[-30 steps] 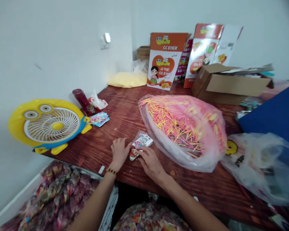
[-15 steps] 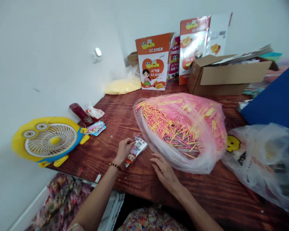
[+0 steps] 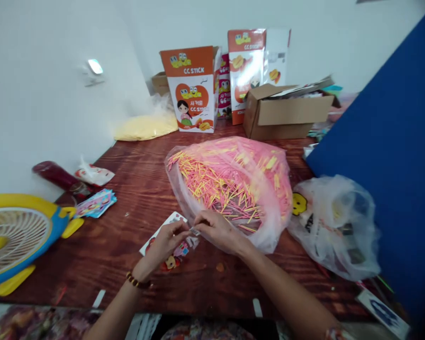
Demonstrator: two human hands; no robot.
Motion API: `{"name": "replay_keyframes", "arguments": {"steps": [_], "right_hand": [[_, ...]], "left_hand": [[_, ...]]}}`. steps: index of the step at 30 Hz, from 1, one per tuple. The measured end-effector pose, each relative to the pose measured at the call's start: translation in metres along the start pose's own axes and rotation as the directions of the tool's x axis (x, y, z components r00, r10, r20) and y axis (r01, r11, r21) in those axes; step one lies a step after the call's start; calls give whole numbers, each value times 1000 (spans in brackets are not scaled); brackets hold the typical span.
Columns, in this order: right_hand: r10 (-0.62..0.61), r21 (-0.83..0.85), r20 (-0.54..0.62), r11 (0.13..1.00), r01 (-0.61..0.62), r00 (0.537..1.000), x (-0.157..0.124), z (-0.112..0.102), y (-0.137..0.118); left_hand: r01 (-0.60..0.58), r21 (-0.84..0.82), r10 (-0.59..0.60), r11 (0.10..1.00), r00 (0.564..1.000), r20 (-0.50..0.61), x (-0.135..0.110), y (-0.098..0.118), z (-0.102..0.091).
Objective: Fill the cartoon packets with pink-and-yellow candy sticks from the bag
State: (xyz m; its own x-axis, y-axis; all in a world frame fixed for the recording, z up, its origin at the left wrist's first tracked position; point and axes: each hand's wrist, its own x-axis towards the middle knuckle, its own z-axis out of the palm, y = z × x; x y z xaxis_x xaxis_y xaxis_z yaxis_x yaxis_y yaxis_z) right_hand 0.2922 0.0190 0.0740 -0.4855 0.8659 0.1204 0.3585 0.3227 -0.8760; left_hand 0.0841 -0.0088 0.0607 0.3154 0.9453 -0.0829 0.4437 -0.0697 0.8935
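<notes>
Over the table, my left hand [image 3: 165,244] is closed in a pinch on the top edge of a small clear plastic packet [image 3: 181,251] printed with a cartoon figure. Fingertips of my right hand [image 3: 217,230] pinch the same edge from the other side, close to the left fingers. The packet hangs below the fingers, partly hidden by my left hand. Under and behind that hand lies a white printed sheet or stack [image 3: 150,242]. Just beyond my right hand, a large open clear bag [image 3: 279,215] holds loose pink and yellow sticks [image 3: 212,182].
A yellow and blue fan [image 3: 53,231] stands at left, near a dark red bottle [image 3: 58,175] and printed packets [image 3: 97,203]. CC Stick boxes [image 3: 194,89] and an open cardboard box [image 3: 286,113] line the back. A white plastic bag [image 3: 336,222] sits at right beside a blue panel [image 3: 386,156].
My right hand has moved to my left hand and now pinches the packet's edge. The packet has come off the white stack. The view has turned to the right.
</notes>
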Motion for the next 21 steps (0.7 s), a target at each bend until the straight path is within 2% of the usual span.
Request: {"name": "replay_keyframes", "arguments": {"steps": [3,8,10,12,14,16,17,20,21], "right_hand": [[-36,-61,6,997,37,999,-12,-8,11],[-51,-197,14,979,53,999,-29,-21,33],[-36,-220,51,974,47,998,-33,-28,40],[-15,-210,99,977,36,995,-31,-39,46],[35,-275,89,961,-9,995,-25,-54,55],[118,-484,25,870,-91,993,-18,-74,65],[163,-617,9,777,-123,987,-16,-85,71],[243,-873,59,483,-68,968,-18,-118,90],[248,-895,62,442,-57,967,-22,-129,96]], "left_hand": [[-32,70,32,997,999,-5,4,-1,12],[3,98,-12,995,996,93,11,-1,32],[1,110,-16,994,991,133,14,0,40],[-39,126,19,991,987,157,17,3,47],[-97,151,75,984,987,144,18,8,54],[-157,178,137,971,983,120,18,17,60],[-190,185,172,964,979,108,18,21,63],[-304,186,290,934,952,99,23,30,72],[-345,188,331,920,938,101,26,31,76]]}}
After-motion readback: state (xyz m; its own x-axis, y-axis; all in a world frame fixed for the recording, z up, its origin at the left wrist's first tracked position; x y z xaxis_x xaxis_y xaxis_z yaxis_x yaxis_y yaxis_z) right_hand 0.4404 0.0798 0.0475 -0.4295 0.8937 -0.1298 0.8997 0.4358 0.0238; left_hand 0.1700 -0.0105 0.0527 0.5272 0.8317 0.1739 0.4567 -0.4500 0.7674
